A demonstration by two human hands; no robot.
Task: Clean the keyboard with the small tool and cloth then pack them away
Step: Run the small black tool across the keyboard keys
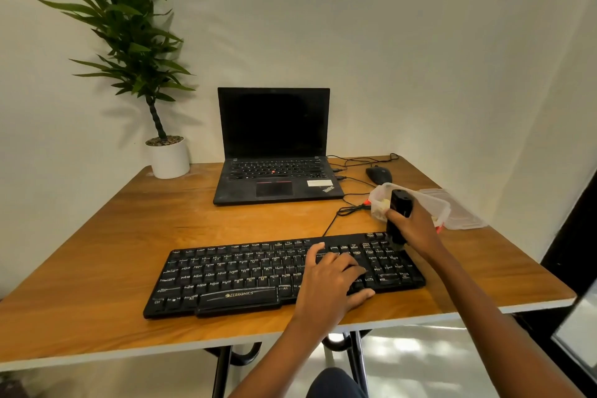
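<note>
A black keyboard (245, 271) lies across the front of the wooden table (129, 236). My left hand (332, 278) rests flat on its right half, fingers spread over the keys. My right hand (416, 229) grips a small black tool (400, 210), held upright with its lower end on the keyboard's top right corner. Behind that hand stands a clear plastic box (433, 203) with something pale yellow (384, 203) inside; whether this is the cloth I cannot tell.
An open black laptop (274, 152) sits at the back of the table, with a black mouse (378, 174) and cables to its right. A clear lid (462, 213) lies beside the box. A potted plant (168, 155) stands at the back left corner.
</note>
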